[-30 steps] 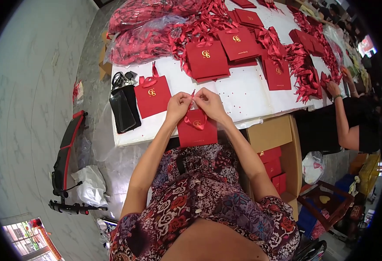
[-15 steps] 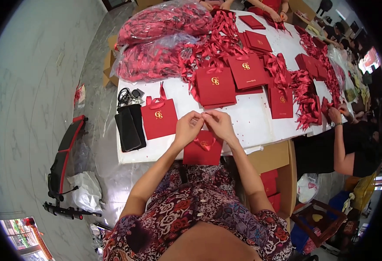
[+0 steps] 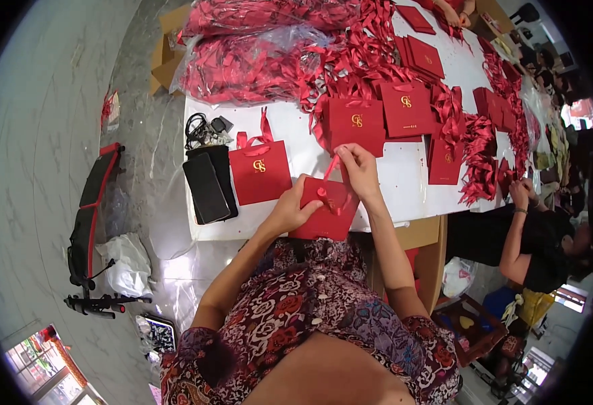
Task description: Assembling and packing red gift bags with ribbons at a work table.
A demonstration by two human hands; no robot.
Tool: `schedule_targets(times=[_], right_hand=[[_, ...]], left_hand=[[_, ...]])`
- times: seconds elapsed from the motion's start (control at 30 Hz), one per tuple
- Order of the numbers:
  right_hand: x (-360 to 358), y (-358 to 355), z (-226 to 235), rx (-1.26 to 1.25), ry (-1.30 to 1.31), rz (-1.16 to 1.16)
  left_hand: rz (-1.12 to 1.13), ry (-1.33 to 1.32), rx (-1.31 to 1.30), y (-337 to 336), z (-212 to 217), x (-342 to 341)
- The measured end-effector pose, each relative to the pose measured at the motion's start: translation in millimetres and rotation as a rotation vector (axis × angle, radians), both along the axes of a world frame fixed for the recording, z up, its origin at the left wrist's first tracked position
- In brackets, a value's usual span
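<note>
A small red paper gift bag [image 3: 320, 225] with a gold emblem is at the table's near edge, in front of my body. My left hand [image 3: 291, 210] grips it by its left side, thumb across the front. With fingertips pinched, my right hand [image 3: 362, 177] holds a red ribbon [image 3: 331, 167] up above the bag, and the ribbon runs taut down to the bag's top. A loop of ribbon hangs over the bag's front. To the left lies another red gift bag [image 3: 260, 177] with ribbon handles, flat on the table.
Left of that bag are a black phone [image 3: 207, 192] and coiled black cables [image 3: 202, 129]. Stacked red bags [image 3: 356, 138] and heaps of ribbon [image 3: 480, 158] cover the far side, beside a clear plastic sack [image 3: 249, 71] of ribbons. A cardboard box [image 3: 431, 253] stands below right. Co-workers' hands work at the far and right edges.
My hands have parted from a shared pinch over the bag. The left now grips the bag's side, while the right has lifted the ribbon up and to the right. The view has shifted slightly.
</note>
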State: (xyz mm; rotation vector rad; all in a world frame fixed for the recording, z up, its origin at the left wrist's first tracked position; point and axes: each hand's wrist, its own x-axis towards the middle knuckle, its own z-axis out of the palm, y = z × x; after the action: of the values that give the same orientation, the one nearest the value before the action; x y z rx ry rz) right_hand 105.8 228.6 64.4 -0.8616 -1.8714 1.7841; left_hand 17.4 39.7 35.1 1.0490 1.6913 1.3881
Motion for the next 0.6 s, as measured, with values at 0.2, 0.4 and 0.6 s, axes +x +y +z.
schedule_targets(times=[0.2, 0.4, 0.6], right_hand=[[-23.1, 17.1, 9.1, 0.111, 0.0, -0.046], [-44.0, 8.2, 35.7, 0.159, -0.089, 0.021], [-21.9, -29.4, 22.8, -0.093, -0.15, 0.456]], left_hand=[[-0.019, 0.124, -0.149, -21.6, 36.9, -13.3], [0.508, 0.101, -0.012, -45.6, -32.0, -17.4], [0.574, -0.798, 0.253, -45.5, 19.9, -63.7]])
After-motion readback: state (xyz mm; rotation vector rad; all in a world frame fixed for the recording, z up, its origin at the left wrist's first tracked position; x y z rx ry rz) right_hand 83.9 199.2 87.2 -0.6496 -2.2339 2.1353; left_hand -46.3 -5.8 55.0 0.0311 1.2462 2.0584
